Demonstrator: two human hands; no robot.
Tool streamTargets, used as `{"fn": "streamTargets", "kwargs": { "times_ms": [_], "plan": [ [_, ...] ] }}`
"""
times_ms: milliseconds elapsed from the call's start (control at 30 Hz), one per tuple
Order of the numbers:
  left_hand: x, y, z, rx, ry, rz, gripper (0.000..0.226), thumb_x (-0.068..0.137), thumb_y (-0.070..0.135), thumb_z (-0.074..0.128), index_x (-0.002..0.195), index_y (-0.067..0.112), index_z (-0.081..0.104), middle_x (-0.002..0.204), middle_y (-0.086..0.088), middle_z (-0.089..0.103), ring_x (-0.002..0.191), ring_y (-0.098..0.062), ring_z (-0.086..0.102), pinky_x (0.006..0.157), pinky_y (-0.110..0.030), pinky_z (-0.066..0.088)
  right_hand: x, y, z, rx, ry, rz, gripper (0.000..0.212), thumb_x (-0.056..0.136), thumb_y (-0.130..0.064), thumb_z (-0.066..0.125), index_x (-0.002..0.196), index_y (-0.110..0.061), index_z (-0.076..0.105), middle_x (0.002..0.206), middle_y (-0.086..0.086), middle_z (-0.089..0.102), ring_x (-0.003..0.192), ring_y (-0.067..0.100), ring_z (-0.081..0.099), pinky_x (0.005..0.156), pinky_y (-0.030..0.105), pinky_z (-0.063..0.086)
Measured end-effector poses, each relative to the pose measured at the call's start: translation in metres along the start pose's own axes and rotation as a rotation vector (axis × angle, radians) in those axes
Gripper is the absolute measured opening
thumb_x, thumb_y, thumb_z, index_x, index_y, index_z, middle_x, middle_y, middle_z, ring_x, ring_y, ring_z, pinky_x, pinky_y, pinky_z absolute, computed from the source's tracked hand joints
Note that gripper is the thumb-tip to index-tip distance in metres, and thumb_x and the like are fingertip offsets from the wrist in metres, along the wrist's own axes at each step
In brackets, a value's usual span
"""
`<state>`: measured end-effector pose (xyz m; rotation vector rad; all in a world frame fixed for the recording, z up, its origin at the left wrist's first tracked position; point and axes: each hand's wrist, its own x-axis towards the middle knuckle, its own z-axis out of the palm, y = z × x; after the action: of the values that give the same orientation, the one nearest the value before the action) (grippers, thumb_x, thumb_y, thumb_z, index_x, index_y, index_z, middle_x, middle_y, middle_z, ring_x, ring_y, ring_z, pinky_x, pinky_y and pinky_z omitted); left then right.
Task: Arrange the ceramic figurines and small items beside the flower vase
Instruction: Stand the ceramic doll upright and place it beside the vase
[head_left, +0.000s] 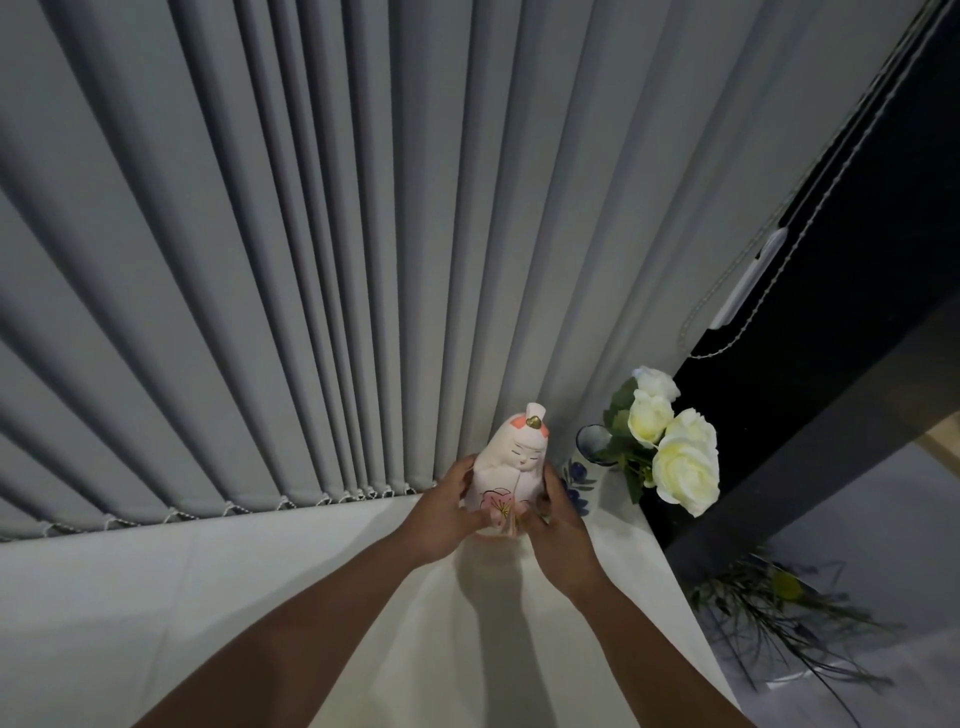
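A pale pink ceramic figurine (511, 462) with a painted face, a gold-topped head and a pink flower on its front stands upright on the white ledge (260, 597). My left hand (441, 519) grips its left side and my right hand (558, 519) grips its right side near the base. Just to its right stands the flower vase (582, 480), white with blue flower marks, holding white roses (680, 457). The vase's lower part is partly hidden behind my right hand.
Grey vertical blinds (311, 260) hang right behind the ledge, their beaded bottom chain close to the figurine. A dark window frame (831, 364) with a blind cord and white pull lies to the right. The ledge ends at a right edge past the vase, above a reflective floor.
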<state>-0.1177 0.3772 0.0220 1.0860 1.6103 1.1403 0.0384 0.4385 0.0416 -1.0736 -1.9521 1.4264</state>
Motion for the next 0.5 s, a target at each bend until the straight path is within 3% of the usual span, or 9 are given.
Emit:
{"fn": "streamTargets", "kwargs": {
  "times_ms": [100,233,300,400,500],
  "plan": [
    [0.001,-0.001,0.001,0.012,0.014,-0.005,0.074,0.076,0.014,0.076,0.137,0.022,0.034,0.127,0.004,0.055,0.119,-0.014,0.052,0.095,-0.025,0.047,0.001,-0.001,0.001,0.041,0.027,0.031,0.05,0.096,-0.006,0.05,0.127,-0.041,0.031,0.114,-0.015,0.051,0.089,-0.008,0.056,0.068,0.001,0.045],
    [0.002,-0.001,0.0,0.041,0.019,-0.02,0.078,0.073,0.019,0.078,0.137,0.025,0.034,0.13,0.004,0.056,0.122,-0.015,0.051,0.104,-0.039,0.045,-0.001,0.002,-0.001,-0.114,0.023,-0.068,0.057,0.094,0.009,0.044,0.14,-0.018,0.027,0.13,-0.001,0.044,0.099,-0.012,0.056,0.07,0.002,0.047],
    [0.001,-0.002,0.0,0.059,0.026,-0.029,0.08,0.07,0.025,0.079,0.137,0.026,0.034,0.13,0.004,0.056,0.122,-0.015,0.052,0.105,-0.043,0.045,-0.001,0.003,-0.002,-0.094,0.007,-0.082,0.053,0.094,0.009,0.043,0.135,-0.022,0.029,0.131,0.001,0.046,0.104,-0.006,0.054,0.072,0.005,0.048],
    [-0.001,0.0,0.001,0.117,0.037,-0.022,0.078,0.071,0.031,0.077,0.137,0.032,0.034,0.128,0.005,0.059,0.12,-0.013,0.054,0.103,-0.043,0.046,0.001,0.005,-0.002,-0.18,0.029,-0.06,0.049,0.096,0.009,0.039,0.131,-0.024,0.03,0.119,-0.007,0.05,0.095,-0.007,0.06,0.07,0.006,0.049],
    [-0.007,0.002,0.006,0.222,0.08,-0.017,0.073,0.08,0.027,0.071,0.14,0.032,0.03,0.13,0.002,0.059,0.12,-0.018,0.055,0.1,-0.042,0.047,-0.003,0.007,-0.001,-0.158,0.052,0.034,0.049,0.096,-0.008,0.05,0.136,-0.031,0.035,0.122,-0.006,0.054,0.104,0.004,0.054,0.083,0.015,0.047]
  ]
}}
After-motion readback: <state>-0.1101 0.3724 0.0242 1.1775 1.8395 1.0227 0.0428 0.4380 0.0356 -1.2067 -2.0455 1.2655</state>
